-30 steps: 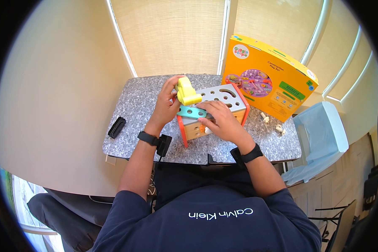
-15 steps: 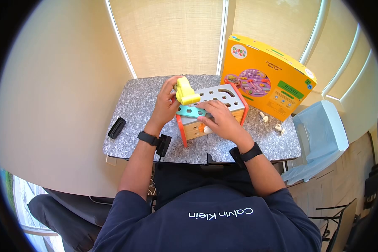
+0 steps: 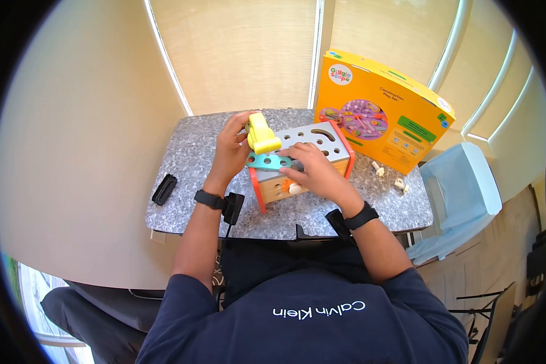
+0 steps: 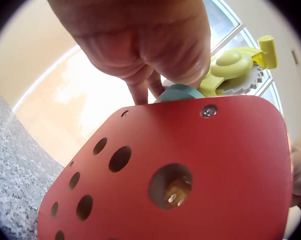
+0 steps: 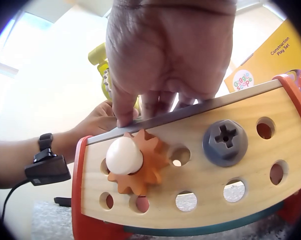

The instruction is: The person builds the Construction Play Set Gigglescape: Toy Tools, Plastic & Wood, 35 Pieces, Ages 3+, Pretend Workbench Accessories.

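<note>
My left hand (image 3: 229,155) grips a yellow toy saw (image 3: 261,134) above the left end of the toy workbench (image 3: 309,133); its toothed grey disc shows in the left wrist view beside the yellow body (image 4: 230,65). A teal strip with holes (image 3: 267,161) lies on the grey top, near the left edge. My right hand (image 3: 318,173) rests with its fingers on the top and on the strip's right end. On the bench's wooden side, an orange gear (image 5: 153,162) with a white knob (image 5: 124,155) sits left of a grey hexagonal bolt head (image 5: 225,143).
A yellow play set box (image 3: 382,115) stands behind the bench to the right. Two pale wooden pieces lie on the speckled table (image 3: 188,158) at the right, one being a small peg (image 3: 378,169). A black object (image 3: 164,190) lies at the left. A blue-covered chair (image 3: 464,188) stands at the right.
The head view has shifted slightly, moving the whole scene a little leftward. Both hands keep nearly the same places, the left on the yellow toy and the right on the bench top.
</note>
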`<state>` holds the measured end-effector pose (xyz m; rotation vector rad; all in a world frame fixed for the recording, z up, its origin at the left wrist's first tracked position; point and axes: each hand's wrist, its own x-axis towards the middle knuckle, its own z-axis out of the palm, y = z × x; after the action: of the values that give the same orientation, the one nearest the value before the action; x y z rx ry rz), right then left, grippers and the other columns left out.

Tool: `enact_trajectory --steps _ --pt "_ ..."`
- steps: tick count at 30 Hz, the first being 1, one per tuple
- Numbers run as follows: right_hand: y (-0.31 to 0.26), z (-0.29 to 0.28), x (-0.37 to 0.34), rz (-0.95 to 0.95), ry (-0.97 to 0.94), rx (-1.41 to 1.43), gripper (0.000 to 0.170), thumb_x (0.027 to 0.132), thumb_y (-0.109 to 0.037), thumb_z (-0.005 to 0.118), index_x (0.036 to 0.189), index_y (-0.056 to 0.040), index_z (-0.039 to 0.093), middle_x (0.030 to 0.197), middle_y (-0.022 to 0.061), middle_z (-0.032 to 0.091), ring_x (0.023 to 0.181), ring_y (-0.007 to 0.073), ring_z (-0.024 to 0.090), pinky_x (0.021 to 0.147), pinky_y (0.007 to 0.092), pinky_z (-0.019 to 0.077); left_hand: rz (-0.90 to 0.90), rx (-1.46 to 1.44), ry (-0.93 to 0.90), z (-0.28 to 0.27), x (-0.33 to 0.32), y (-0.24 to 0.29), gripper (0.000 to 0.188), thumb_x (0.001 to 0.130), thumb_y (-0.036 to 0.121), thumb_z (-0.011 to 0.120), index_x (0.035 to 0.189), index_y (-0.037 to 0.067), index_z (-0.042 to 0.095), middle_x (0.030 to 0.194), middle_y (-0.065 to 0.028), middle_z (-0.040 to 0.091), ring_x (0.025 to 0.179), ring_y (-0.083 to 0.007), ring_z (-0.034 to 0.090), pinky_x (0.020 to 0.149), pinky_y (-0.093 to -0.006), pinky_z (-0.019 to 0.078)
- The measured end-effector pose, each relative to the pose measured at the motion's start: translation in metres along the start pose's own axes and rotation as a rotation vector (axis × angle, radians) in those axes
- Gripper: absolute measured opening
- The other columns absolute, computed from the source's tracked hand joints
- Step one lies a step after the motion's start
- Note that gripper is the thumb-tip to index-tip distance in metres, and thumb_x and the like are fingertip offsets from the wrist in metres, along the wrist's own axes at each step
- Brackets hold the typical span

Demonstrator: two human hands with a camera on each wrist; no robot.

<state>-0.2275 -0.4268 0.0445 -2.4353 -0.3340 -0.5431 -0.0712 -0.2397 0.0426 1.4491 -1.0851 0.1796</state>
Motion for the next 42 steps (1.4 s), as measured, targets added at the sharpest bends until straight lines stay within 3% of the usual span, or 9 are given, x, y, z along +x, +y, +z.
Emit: enact_trajectory --steps 4,11,17,19,22,25,34,42 --pt "-0.002 0.000 -0.002 -0.002 0.014 -0.024 0.035 0.094 -0.022 0.075 0.124 -0.0036 0.069 0.111 0.0146 0.065 0.111 0.0337 0.058 0.099 0.0434 0.0469 0.096 0.068 -0.005 0.000 -0.002 -0.005 0.053 0.089 -0.009 0.074 0.139 0.003 0.059 0.133 -0.0079 0.061 0.121 -0.0203 0.067 0.099 -0.0345 0.0604" --pt "-0.001 0.004 -0.002 -0.031 0.061 -0.052 0.035 0.092 -0.024 0.075 0.121 -0.0057 0.070 0.107 0.0123 0.067 0.102 0.0329 0.059 0.095 0.0449 0.0487 0.024 -0.012 -0.011 0.000 -0.001 -0.008 0.057 0.088 -0.011 0.074 0.140 0.003 0.058 0.132 -0.0082 0.062 0.119 -0.0197 0.067 0.101 -0.0350 0.0584" --pt "-0.004 0.004 0.003 -0.056 0.087 -0.119 0.032 0.090 -0.026 0.076 0.115 -0.0061 0.071 0.102 0.0115 0.068 0.099 0.0326 0.061 0.092 0.0452 0.0488 0.032 0.215 -0.067 -0.003 0.011 0.023 0.058 0.086 -0.006 0.078 0.139 0.004 0.058 0.138 -0.0102 0.059 0.116 -0.0185 0.068 0.097 -0.0330 0.0592" --pt "-0.011 -0.001 0.007 -0.051 0.037 -0.228 0.033 0.088 -0.030 0.078 0.110 -0.0065 0.071 0.101 0.0108 0.069 0.098 0.0328 0.062 0.090 0.0453 0.0492 -0.225 0.096 -0.039 -0.006 0.021 0.025 0.054 0.084 -0.002 0.082 0.135 0.004 0.062 0.131 -0.0106 0.066 0.109 -0.0164 0.071 0.093 -0.0315 0.0599" --pt "-0.018 -0.007 0.015 -0.065 0.006 -0.270 0.034 0.086 -0.033 0.080 0.106 -0.0066 0.072 0.099 0.0104 0.069 0.098 0.0324 0.063 0.087 0.0449 0.0503 -0.282 0.277 -0.168 -0.012 0.025 0.025 0.051 0.083 0.000 0.085 0.130 0.004 0.065 0.117 -0.0087 0.073 0.102 -0.0143 0.072 0.089 -0.0309 0.0610" --pt "-0.014 -0.007 0.019 -0.025 -0.033 -0.257 0.034 0.085 -0.035 0.081 0.103 -0.0072 0.074 0.096 0.0097 0.069 0.097 0.0319 0.065 0.085 0.0446 0.0515 -0.229 0.237 -0.147 -0.011 0.024 0.026 0.051 0.082 0.003 0.087 0.128 0.003 0.067 0.105 -0.0061 0.077 0.097 -0.0135 0.074 0.086 -0.0309 0.0621" --pt "-0.013 -0.002 0.014 -0.049 0.024 -0.273 0.030 0.087 -0.032 0.078 0.106 -0.0087 0.077 0.096 0.0069 0.070 0.098 0.0295 0.066 0.086 0.0440 0.0520 -0.189 0.071 -0.134 -0.010 0.018 0.013 0.060 0.083 -0.003 0.082 0.139 0.003 0.061 0.107 -0.0070 0.075 0.099 -0.0179 0.076 0.087 -0.0321 0.0630" --pt "-0.009 0.003 0.012 -0.069 0.048 -0.292 0.029 0.089 -0.031 0.077 0.108 -0.0091 0.076 0.099 0.0070 0.071 0.099 0.0289 0.066 0.088 0.0440 0.0506 -0.141 0.157 -0.122 -0.002 0.014 0.023 0.061 0.086 -0.005 0.076 0.143 0.004 0.057 0.106 -0.0054 0.071 0.099 -0.0183 0.076 0.085 -0.0319 0.0626"
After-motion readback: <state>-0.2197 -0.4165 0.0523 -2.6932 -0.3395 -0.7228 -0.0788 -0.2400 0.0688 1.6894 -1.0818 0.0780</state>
